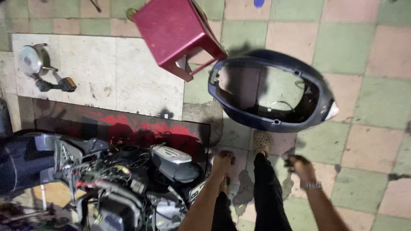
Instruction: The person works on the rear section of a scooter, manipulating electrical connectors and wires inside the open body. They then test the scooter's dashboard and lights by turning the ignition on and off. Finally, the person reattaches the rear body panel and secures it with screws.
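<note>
You have little of that kind before you: only a small white plate (197, 191) with dark marks, rectangular and tilted, at the near edge of the stripped scooter (120, 184), just left of your left forearm. Its face is partly hidden.

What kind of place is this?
Probably a scooter repair spot. A stripped scooter shows bare wires and engine parts, its dark blue body shell lies on the tiled floor, and a round mirror lies nearby.
</note>
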